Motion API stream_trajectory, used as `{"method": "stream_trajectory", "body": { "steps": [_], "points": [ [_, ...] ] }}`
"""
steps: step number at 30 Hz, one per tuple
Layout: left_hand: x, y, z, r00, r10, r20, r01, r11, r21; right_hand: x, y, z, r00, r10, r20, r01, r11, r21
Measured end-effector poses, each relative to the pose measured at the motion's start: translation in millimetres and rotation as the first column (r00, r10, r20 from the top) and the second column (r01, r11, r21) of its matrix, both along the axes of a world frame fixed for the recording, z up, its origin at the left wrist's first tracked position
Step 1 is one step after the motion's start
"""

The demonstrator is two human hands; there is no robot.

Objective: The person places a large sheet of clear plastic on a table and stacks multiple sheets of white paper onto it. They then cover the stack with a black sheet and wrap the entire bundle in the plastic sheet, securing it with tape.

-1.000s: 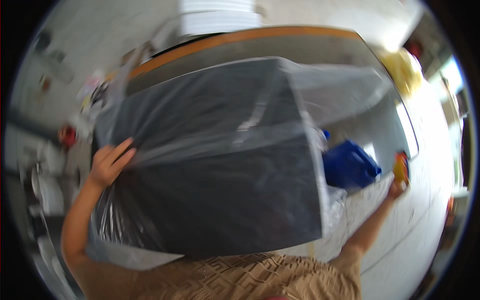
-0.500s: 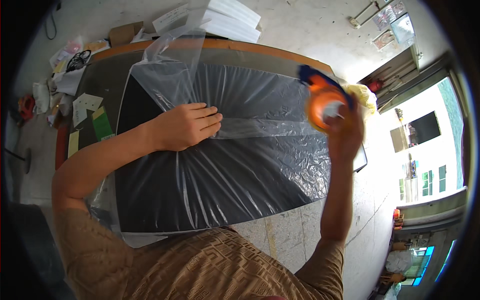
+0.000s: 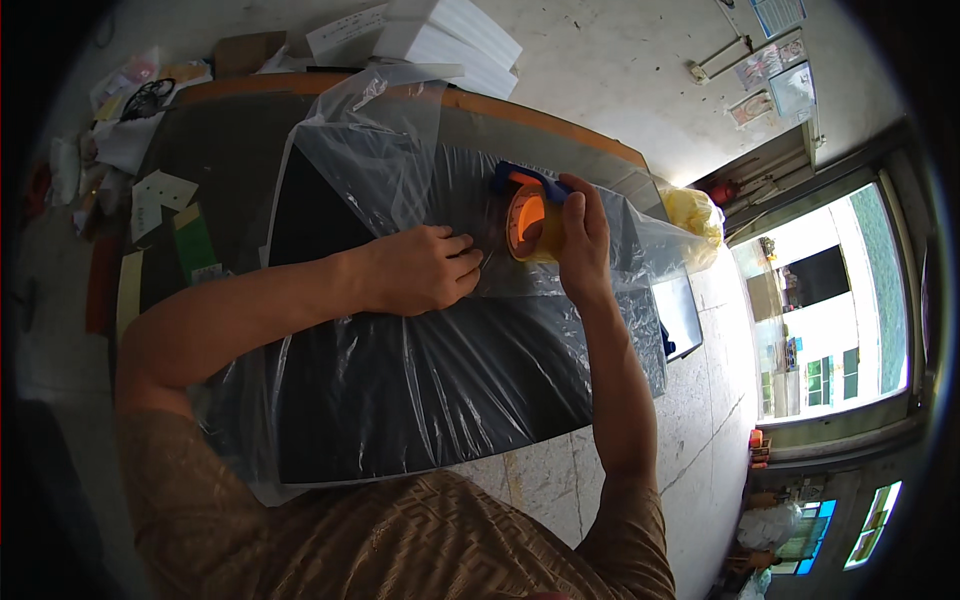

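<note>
A large dark flat panel (image 3: 312, 195) lies on the table, wrapped in clear plastic film (image 3: 430, 400) whose creases run out from under my left hand. My left hand (image 3: 425, 270) is closed, its bent fingers gathering the film near the middle of the panel; the fingertips are partly hidden. Just to its right, my right hand (image 3: 585, 240) grips a tape dispenser (image 3: 530, 215) with a blue frame and an orange hub, tilted above the film. A loose sheet of film stands up at the panel's far edge.
Paper scraps and a green card (image 3: 195, 243) lie on the table (image 3: 215, 150) at the left. White foam sheets (image 3: 450, 40) rest beyond its wooden far edge. A yellow plastic bag (image 3: 693, 215) sits at the right end, and a bright window opening (image 3: 820, 310) lies further right.
My right hand has brought the tape dispenser leftward, close to my left hand. The left hand's fingers have bent from lying flat. The view has shifted a little.
</note>
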State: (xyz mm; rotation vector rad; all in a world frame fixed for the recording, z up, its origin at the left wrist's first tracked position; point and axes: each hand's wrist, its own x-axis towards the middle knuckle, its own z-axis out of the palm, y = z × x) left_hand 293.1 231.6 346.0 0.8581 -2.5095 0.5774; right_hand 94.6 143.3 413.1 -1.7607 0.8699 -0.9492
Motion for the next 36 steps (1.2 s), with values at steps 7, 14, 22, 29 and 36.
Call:
{"method": "stream_trajectory", "body": {
  "steps": [7, 14, 22, 29, 36],
  "points": [
    [-4.9, -0.7, 7.4, 1.000, -0.027, -0.007, 0.028, 0.999, 0.037, -41.3, 21.0, 12.3, 0.987, 0.027, -0.161, -0.032, 0.999, -0.026],
    [-3.7, -4.6, 13.9, 1.000, -0.012, 0.006, 0.011, 0.993, 0.114, -92.4, 114.8, 26.6, 0.995, 0.103, -0.005, -0.098, 0.959, 0.268],
    [-7.0, -79.8, 30.3, 0.984, 0.177, 0.014, -0.168, 0.903, 0.395, -83.7, 114.7, 37.2, 0.996, 0.090, -0.004, -0.084, 0.945, 0.317],
    [-38.2, 33.4, 93.4, 0.982, -0.188, 0.020, 0.134, 0.765, 0.629, -90.0, 113.2, 38.5, 0.991, -0.013, 0.132, -0.038, 0.927, 0.372],
    [-26.4, 43.4, 39.5, 0.972, -0.143, 0.187, 0.010, 0.817, 0.576, -82.5, 109.9, 67.1, 0.976, -0.032, 0.216, 0.031, 0.999, 0.009]
  ]
}}
